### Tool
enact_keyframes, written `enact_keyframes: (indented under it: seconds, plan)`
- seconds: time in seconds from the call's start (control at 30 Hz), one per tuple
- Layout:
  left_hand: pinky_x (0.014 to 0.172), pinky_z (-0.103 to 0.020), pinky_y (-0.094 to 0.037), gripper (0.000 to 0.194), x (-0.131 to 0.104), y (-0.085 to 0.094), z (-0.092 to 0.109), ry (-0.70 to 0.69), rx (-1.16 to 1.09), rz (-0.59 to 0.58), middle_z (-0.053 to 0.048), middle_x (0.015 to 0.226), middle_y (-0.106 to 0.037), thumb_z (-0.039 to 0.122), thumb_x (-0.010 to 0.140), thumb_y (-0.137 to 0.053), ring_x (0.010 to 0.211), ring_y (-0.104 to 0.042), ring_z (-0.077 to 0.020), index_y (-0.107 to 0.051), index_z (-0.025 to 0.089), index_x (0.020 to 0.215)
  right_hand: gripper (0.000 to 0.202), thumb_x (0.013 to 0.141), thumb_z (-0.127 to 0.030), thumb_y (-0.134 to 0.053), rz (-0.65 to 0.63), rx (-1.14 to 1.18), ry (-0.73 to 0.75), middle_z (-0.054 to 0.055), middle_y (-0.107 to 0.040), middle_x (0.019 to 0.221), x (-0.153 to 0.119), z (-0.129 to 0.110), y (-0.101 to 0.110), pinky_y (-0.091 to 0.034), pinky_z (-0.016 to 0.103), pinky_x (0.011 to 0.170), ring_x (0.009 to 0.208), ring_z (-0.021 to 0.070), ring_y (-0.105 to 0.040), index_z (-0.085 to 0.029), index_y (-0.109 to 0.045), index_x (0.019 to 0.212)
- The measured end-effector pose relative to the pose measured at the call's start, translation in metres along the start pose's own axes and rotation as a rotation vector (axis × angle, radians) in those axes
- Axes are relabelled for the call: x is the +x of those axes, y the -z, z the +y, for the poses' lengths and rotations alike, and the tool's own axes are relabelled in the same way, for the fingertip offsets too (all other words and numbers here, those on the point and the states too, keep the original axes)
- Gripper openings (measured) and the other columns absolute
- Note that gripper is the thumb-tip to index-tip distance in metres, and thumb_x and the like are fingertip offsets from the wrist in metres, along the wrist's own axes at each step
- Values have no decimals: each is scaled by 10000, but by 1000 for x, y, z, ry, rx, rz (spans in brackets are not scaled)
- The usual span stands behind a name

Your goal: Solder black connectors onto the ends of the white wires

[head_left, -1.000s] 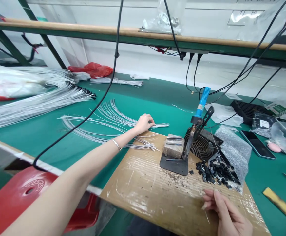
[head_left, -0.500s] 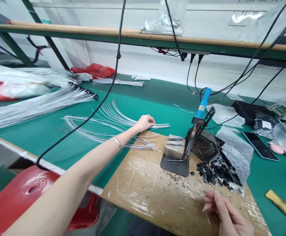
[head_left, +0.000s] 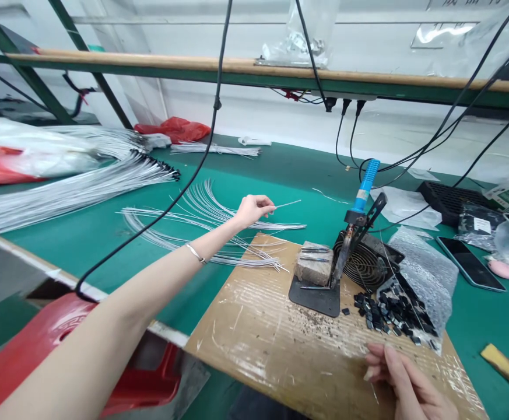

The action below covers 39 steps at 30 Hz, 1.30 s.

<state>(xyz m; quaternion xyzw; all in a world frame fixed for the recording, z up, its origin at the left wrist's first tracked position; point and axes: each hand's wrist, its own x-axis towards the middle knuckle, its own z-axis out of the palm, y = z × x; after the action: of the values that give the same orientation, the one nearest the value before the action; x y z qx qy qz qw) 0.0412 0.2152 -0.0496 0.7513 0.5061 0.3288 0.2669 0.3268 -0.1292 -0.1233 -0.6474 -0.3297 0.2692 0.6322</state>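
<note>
The left hand (head_left: 256, 210) has just come up a little with one thin white wire (head_left: 289, 203) pinched between thumb and fingers. Its end is now up off the bunch of thin white wires (head_left: 287, 226) on the green bench (head_left: 276, 175), so that wire seems picked out from the rest. The right hand (head_left: 406, 379) is curled, fingertips close together, above the flat brown board (head_left: 245, 326). I can't tell if it holds anything.
</note>
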Motion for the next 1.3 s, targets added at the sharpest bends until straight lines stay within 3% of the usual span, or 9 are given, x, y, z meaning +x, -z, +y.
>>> enact_keyframes:
  seconds: [0.17, 0.27, 0.4, 0.53, 0.67, 0.8, 1.13, 1.3]
  plan:
    - [646, -278, -539, 213, -25, 27, 31, -39, -58, -58, -6, 731, -694, 316, 901, -764, 655, -644, -143, -698, 127, 828, 493, 741, -604, -848, -39, -7, 24, 140, -824, 823, 4, 3, 5, -660, 297, 607, 593, 213, -739, -125, -862, 855]
    - [537, -236, -430, 236, -53, 50, 58, -47, -128, -217, -11, 578, -673, 318, 758, -834, 536, -578, -121, -710, 128, 692, 456, 763, -586, -837, -50, -9, 12, 133, -827, 831, 4, 1, 6, -658, 269, 640, 597, 195, -739, -142, -868, 864]
    - [518, -217, -408, 249, -97, 67, 84, -25, -211, -448, -12, 563, -666, 361, 725, -839, 512, -546, -106, -737, 136, 694, 372, 813, -538, -817, -51, -55, 21, 100, -820, 801, -7, -17, -9, -631, 216, 669, 598, 161, -729, -173, -867, 862]
    - [494, -196, -350, 261, -130, 58, 88, 70, -350, -647, 12, 547, -616, 373, 768, -825, 502, -489, -85, -713, 148, 697, 368, 925, -524, -705, -164, 68, 26, 46, -742, 723, -28, -50, -44, -576, 226, 618, 602, 146, -676, -192, -821, 817]
    - [489, -208, -283, 265, -149, 41, 84, 108, -370, -691, 27, 542, -565, 376, 772, -815, 501, -398, -74, -700, 147, 702, 382, 981, -546, -620, -388, 161, 25, -11, -624, 690, -36, -69, -70, -492, 225, 569, 575, 117, -593, -199, -736, 871]
    - [512, -225, -251, 273, -161, 32, 86, 161, -366, -716, 33, 531, -544, 380, 752, -810, 515, -370, -77, -678, 150, 686, 331, 1027, -454, -577, -527, 46, 136, -45, -532, 621, -30, -65, -75, -412, 228, 539, 538, 107, -515, -208, -634, 813]
    - [541, -244, -263, 298, -175, 22, 85, 211, -368, -687, 18, 593, -553, 428, 751, -793, 557, -393, -101, -684, 150, 739, 241, 1033, -227, -545, -450, -201, 444, -35, -546, 684, -32, -59, -70, -363, 235, 558, 592, 111, -500, -211, -600, 799]
    - [541, -234, -275, 270, -177, 19, 86, 171, -336, -672, 35, 604, -531, 404, 773, -769, 568, -390, -106, -672, 152, 764, 228, 1016, -155, -536, -388, -200, 556, -41, -529, 682, -31, -59, -72, -361, 230, 564, 595, 110, -491, -210, -586, 801]
